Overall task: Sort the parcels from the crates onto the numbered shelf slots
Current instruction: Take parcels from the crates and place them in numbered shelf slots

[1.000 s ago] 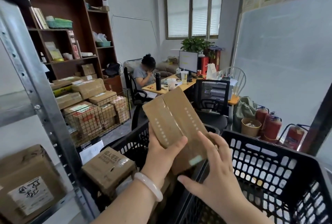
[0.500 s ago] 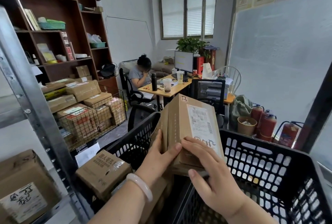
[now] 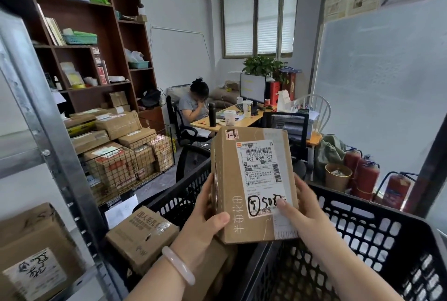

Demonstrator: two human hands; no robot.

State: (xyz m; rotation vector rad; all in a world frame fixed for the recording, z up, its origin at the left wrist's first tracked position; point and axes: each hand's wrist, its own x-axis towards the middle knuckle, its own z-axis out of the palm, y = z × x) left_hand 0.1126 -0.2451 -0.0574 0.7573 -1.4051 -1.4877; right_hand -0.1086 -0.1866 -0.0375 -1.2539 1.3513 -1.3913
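One parcel [image 3: 251,180] is up over the black crate [image 3: 362,240], your left hand [image 3: 205,218] and right hand [image 3: 307,209] gripping its sides, label with a circled 5 facing you; shelving it, and another box [image 3: 142,238] nearby, remains.

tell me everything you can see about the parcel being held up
Oblong brown cardboard parcel, held label side up over a black crate. Its white shipping label carries a barcode, printed 507 N705 A37, and a circled 5 plus more digits in black marker, partly under a thumb. Clear tape runs down the right side; pale characters are printed lower left. The left hand grips its left edge, the right hand its right edge.
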